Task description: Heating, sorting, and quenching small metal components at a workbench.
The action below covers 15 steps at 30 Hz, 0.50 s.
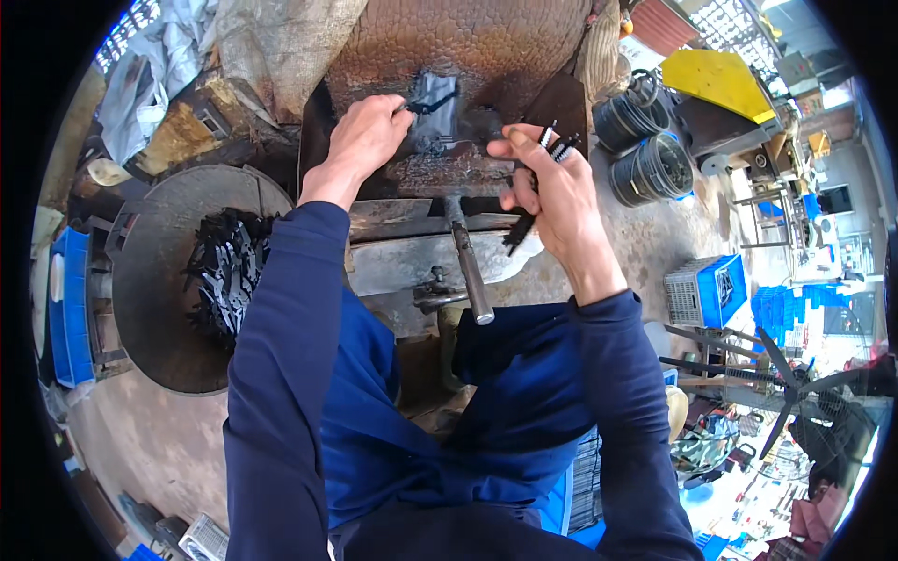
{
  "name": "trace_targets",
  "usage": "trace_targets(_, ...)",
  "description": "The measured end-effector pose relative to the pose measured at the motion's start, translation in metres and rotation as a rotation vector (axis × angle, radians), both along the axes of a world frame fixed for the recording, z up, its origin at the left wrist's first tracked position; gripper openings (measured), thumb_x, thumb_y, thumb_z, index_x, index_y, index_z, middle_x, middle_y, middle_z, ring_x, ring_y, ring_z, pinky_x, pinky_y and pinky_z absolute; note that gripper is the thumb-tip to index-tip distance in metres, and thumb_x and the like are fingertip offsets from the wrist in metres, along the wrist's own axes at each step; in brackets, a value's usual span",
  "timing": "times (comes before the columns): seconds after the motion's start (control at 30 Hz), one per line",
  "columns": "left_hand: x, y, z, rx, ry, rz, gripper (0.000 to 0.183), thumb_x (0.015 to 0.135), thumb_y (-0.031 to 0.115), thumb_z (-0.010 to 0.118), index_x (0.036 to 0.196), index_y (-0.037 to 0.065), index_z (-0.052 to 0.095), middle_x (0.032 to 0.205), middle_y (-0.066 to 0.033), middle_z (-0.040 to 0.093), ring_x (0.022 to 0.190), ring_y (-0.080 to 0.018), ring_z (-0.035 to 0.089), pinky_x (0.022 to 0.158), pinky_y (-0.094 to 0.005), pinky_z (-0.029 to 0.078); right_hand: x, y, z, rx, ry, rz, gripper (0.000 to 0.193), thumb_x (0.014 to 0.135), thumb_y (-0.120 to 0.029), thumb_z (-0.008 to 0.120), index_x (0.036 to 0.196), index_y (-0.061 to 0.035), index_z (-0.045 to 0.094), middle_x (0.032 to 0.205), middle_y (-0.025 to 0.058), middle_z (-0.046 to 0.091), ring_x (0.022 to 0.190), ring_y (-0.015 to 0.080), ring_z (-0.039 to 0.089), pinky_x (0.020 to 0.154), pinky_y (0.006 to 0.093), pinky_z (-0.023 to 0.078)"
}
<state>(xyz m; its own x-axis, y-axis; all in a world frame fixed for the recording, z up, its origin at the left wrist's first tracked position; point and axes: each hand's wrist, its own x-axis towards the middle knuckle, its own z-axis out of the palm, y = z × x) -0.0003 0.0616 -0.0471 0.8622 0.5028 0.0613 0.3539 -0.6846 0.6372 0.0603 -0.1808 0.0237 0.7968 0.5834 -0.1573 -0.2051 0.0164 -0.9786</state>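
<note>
My left hand (365, 140) is closed, pinching one end of a thin dark metal piece (432, 107). That piece lies across a bright grey strip (440, 126) in a worn brown metal housing; whether it touches the strip I cannot tell. To the right, my right hand (561, 192) is curled around several dark metal pieces (518, 234), whose ends stick out above and below the fingers. Its thumb and forefinger point toward the strip. Between the hands, a metal rod (468, 266) juts toward me from below the housing.
A big round pan (154, 309) at left holds a heap of dark metal pieces. Dark buckets (652, 168) stand at right, near a yellow panel (716, 84). Farther right are a blue-and-grey crate (706, 292) and a fan (793, 388). Cloth (271, 56) hangs at the back left.
</note>
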Motion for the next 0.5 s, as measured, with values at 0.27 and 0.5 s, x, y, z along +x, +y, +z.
trace_targets(0.27, -0.022, -0.048, 0.06, -0.766, -0.22, -0.206, 0.03, 0.103, 0.031, 0.059, 0.11, 0.004, 0.071, 0.078, 0.0034, 0.061, 0.057, -0.0023, 0.037, 0.051, -0.0226, 0.028, -0.002, 0.024, -0.005, 0.23, 0.002, -0.077, 0.032, 0.102, -0.018, 0.063, 0.123, 0.0056, 0.06, 0.104, 0.0148, 0.069, 0.049, 0.0092, 0.046, 0.046, 0.0289, 0.052)
trace_targets(0.5, -0.025, -0.045, 0.061, -0.852, -0.243, -0.279, 0.034, 0.104, 0.034, 0.058, 0.111, 0.003, 0.07, 0.076, 0.0038, 0.059, 0.055, -0.0021, 0.035, 0.049, -0.0216, 0.027, -0.002, 0.029, -0.005, 0.222, -0.113, -0.151, 0.022, 0.1, -0.015, 0.065, 0.11, 0.0051, 0.065, 0.078, 0.0091, 0.067, 0.045, 0.0091, 0.049, 0.043, 0.0292, 0.048)
